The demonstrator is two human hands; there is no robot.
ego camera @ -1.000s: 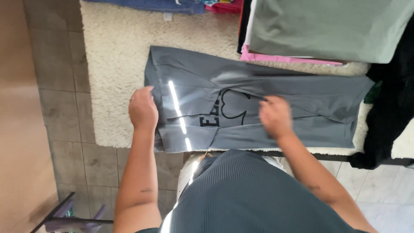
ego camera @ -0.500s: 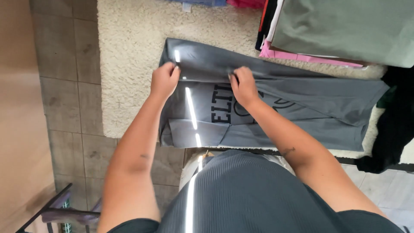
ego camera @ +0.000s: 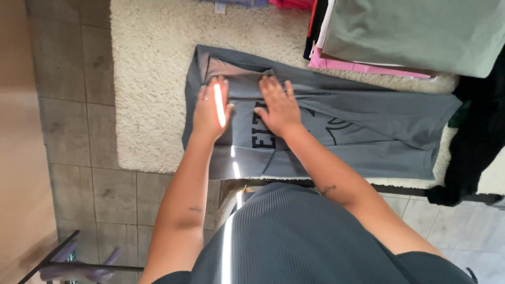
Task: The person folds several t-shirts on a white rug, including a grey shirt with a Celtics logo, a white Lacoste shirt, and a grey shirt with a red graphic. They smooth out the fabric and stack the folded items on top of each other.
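A grey garment [ego camera: 363,131] with dark printed lettering lies spread on a cream shaggy rug [ego camera: 152,79]. My left hand [ego camera: 211,109] rests flat on the garment's left part, fingers apart, pressing the fabric. My right hand [ego camera: 279,105] lies flat beside it, palm down over the lettering, fingers spread. Both hands sit close together near a folded-over flap at the garment's top left edge. Neither hand grips anything.
A stack of folded clothes, sage green [ego camera: 421,29] on top with pink [ego camera: 363,66] under it, sits at the upper right. Black clothing [ego camera: 476,142] lies at the right. Tiled floor [ego camera: 73,131] borders the rug on the left. A dark metal frame [ego camera: 63,260] is at bottom left.
Both hands have slid from the garment's middle toward its top left edge and come closer together, now lying flat on the fabric. The view has shifted slightly.
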